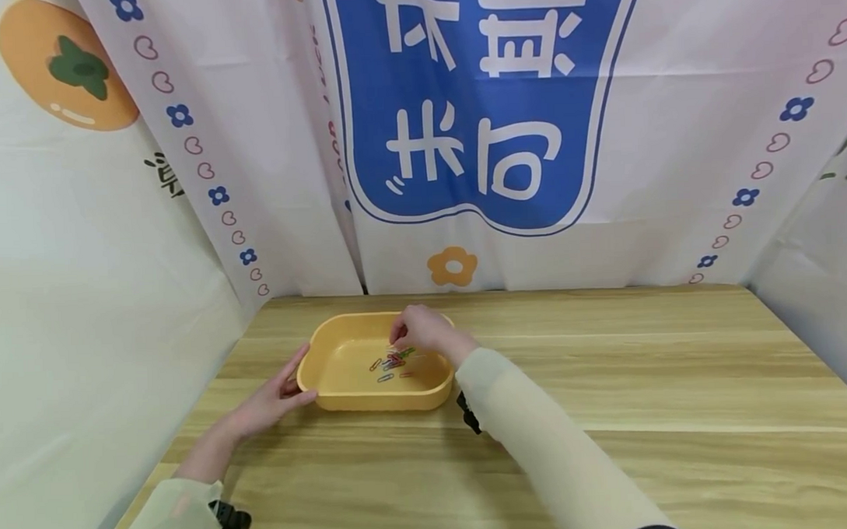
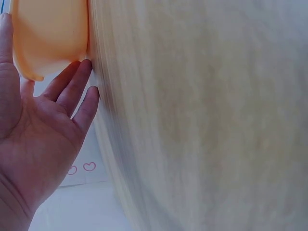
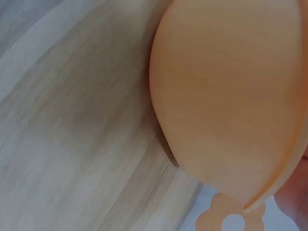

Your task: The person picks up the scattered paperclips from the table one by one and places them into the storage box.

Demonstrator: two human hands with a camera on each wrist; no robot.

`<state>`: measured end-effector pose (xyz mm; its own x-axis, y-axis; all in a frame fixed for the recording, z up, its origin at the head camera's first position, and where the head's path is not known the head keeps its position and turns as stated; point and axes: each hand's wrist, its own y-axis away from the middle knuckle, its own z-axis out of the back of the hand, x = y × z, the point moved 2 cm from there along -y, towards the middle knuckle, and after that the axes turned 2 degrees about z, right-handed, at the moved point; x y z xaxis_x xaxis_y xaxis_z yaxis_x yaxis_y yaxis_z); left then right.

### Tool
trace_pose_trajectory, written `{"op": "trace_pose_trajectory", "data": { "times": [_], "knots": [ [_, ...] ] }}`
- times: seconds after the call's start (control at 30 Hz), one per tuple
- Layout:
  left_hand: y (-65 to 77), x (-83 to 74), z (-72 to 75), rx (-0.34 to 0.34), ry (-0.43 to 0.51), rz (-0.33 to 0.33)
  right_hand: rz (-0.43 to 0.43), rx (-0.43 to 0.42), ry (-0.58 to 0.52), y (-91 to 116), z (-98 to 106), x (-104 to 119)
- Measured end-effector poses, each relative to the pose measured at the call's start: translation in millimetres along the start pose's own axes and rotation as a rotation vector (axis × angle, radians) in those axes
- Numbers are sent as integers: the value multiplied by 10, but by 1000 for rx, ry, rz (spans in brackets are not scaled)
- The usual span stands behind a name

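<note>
A yellow plastic basin (image 1: 351, 401) stands on the table with several coloured paper clips (image 1: 392, 363) loosely heaped on its floor. My left hand (image 1: 270, 404) rests against the basin's left end, thumb at the front corner and the other fingers along the side. In the left wrist view, that hand (image 2: 45, 115) has its fingers spread and nearly straight, their tips touching the basin wall (image 2: 53, 33). Bent over the right part of the basin, my right hand (image 1: 426, 329) has its fingertips down at the clips. Whether they pinch a clip is too small to tell. The right wrist view shows mainly the basin's outer wall (image 3: 226, 91).
The wood-grain table (image 1: 644, 373) extends to the right of and in front of the basin. A printed white cloth (image 1: 549, 260) hangs along its back edge, and white cloth (image 1: 82, 307) also hangs at the left. Black wrist straps (image 1: 231, 523) sit at both cuffs.
</note>
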<state>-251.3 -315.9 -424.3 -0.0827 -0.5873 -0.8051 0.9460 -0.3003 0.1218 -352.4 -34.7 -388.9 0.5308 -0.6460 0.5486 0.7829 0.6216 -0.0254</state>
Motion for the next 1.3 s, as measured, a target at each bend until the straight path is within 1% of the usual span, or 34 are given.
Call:
{"op": "trace_pose_trajectory", "data": {
  "times": [0.27,0.57,0.7,0.83,0.97,1.07,1.23,1.3],
  "knots": [
    [-14,-4,-10,-4,0,-12,-1,-9,11,8,-18,-38],
    [-17,-26,-9,2,2,-9,-27,-8,33,52,12,-53],
    [-10,-22,-5,1,4,-3,2,-9,-21,80,68,-42],
    [2,-15,1,-4,1,0,66,-5,-49,124,166,-37],
    [11,-8,3,-11,8,-5,118,-17,-43,226,312,-60],
    [10,-2,-2,-15,9,-7,154,-35,-32,330,425,-117],
    [5,3,-8,-11,-3,7,186,-56,-31,534,564,-278],
    [5,-2,-6,-12,-3,13,180,-59,-47,628,617,-344]
  ]
}}
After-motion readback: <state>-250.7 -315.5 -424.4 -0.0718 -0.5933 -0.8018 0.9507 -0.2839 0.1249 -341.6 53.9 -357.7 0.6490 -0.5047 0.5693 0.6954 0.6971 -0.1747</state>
